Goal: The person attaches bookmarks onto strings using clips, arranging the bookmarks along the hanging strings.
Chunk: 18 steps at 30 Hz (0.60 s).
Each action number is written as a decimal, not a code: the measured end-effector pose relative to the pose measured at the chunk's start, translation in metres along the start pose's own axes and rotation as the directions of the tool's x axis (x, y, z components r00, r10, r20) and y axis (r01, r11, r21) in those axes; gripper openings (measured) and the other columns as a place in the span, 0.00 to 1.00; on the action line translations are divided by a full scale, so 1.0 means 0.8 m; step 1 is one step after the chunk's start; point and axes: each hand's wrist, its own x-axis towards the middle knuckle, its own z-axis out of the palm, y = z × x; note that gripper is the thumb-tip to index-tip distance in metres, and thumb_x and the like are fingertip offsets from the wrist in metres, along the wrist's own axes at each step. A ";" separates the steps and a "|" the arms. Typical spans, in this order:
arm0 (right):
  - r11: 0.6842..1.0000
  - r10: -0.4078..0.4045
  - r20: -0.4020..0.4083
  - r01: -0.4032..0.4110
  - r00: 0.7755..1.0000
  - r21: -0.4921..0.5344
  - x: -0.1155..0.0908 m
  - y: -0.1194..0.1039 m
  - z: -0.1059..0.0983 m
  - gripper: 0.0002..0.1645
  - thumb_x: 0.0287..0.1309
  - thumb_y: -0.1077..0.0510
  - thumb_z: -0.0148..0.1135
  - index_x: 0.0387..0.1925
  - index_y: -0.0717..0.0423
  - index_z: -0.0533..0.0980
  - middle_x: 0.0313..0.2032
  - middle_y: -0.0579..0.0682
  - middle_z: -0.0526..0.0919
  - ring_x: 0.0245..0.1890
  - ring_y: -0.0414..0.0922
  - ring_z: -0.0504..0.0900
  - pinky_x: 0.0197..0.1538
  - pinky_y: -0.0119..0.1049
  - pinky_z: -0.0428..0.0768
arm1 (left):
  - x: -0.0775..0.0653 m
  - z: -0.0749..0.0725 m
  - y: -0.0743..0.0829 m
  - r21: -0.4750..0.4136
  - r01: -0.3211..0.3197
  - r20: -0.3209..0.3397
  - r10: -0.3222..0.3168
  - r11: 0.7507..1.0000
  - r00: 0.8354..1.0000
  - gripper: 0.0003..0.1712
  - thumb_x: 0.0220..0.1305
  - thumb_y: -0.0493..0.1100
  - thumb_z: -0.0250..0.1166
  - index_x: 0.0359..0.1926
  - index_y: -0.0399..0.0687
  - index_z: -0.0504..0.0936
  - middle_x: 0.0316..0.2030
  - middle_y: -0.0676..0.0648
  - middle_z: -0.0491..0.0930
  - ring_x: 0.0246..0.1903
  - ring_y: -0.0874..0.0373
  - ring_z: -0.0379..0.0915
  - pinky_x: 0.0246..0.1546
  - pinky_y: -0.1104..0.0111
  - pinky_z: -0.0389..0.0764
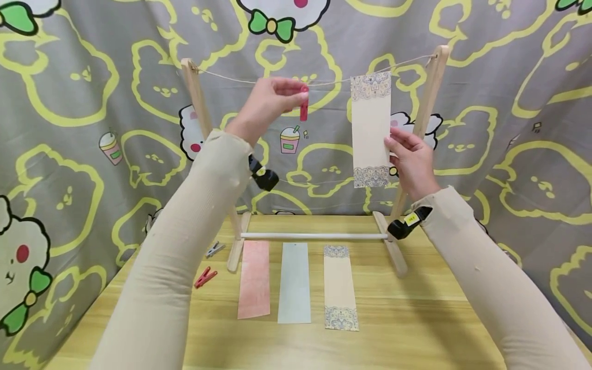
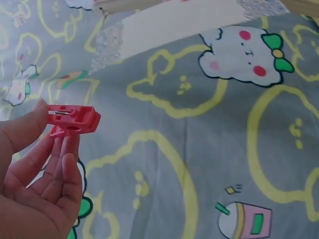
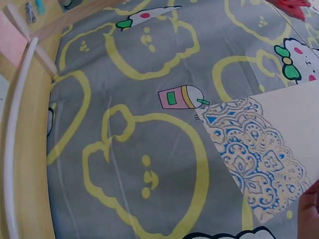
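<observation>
Between thumb and fingers, my left hand [image 1: 273,103] pinches a red clothespin [image 1: 303,104], just below the string [image 1: 333,82]. In the left wrist view the same clothespin [image 2: 75,118] shows its metal spring. My right hand [image 1: 413,156] grips the right edge of a cream card [image 1: 371,128] with blue lace patterns at both ends. This card stands upright in the air, its top edge overlapping the string in the head view. Only a fingertip of that hand shows in the right wrist view, beside the card's patterned end [image 3: 259,159].
A wooden frame [image 1: 432,97] with a white crossbar [image 1: 314,236] carries the string. On the table lie a pink card [image 1: 254,280], a pale blue card [image 1: 295,282], another patterned cream card [image 1: 339,288], a red clothespin [image 1: 205,277] and a grey clothespin [image 1: 215,250]. Behind hangs a patterned curtain [image 1: 152,154].
</observation>
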 end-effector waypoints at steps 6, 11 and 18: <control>1.000 0.000 0.011 0.000 1.000 0.017 0.010 -0.001 0.008 0.11 0.51 0.69 0.67 0.36 0.54 0.84 0.32 0.45 0.85 0.28 0.38 0.82 0.27 0.27 0.77 | 0.020 0.019 0.040 -0.046 -0.040 -0.040 0.038 0.998 0.998 0.15 0.60 0.44 0.66 0.49 0.51 0.83 0.46 0.51 0.83 0.45 0.63 0.74 0.50 0.73 0.73; 0.999 -0.019 0.019 0.018 1.000 0.047 0.015 0.002 0.013 0.11 0.51 0.70 0.65 0.34 0.54 0.84 0.28 0.45 0.85 0.25 0.38 0.82 0.25 0.27 0.76 | 0.039 0.039 0.067 -0.085 -0.070 -0.077 0.063 0.994 0.995 0.14 0.62 0.43 0.64 0.49 0.50 0.82 0.45 0.52 0.82 0.41 0.65 0.74 0.46 0.76 0.73; 0.999 -0.004 0.012 0.003 1.000 0.053 0.016 0.008 0.021 0.11 0.51 0.70 0.66 0.34 0.54 0.84 0.29 0.45 0.84 0.26 0.38 0.82 0.25 0.27 0.76 | 0.054 0.068 0.100 -0.079 -0.051 -0.244 0.030 0.996 0.969 0.11 0.63 0.42 0.63 0.46 0.52 0.83 0.41 0.56 0.81 0.40 0.68 0.72 0.44 0.82 0.70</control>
